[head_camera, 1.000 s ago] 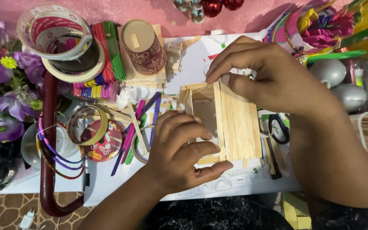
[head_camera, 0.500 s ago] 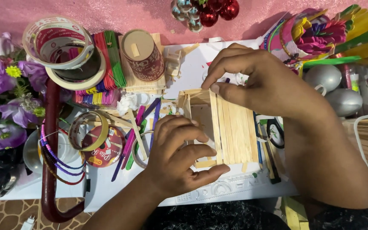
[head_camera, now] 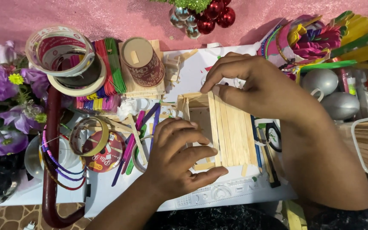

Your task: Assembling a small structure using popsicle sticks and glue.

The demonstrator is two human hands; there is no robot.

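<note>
Both hands (head_camera: pixel 179 155) (head_camera: pixel 252 85) on boxy, pale-wood craft-stick house (head_camera: pixel 231 127)

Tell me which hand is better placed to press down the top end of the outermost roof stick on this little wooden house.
Probably the right hand: its fingertips already rest on the upper end of the stick house roof. The left hand grips the lower front corner, steadying it.

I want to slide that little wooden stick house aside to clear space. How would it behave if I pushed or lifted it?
The stick house looks light: it is thin flat sticks around a hollow middle. It is probably fragile, since both the left hand and the right hand grip it at once. Its flat sides suggest it would slide on the white sheet, not roll.
</note>
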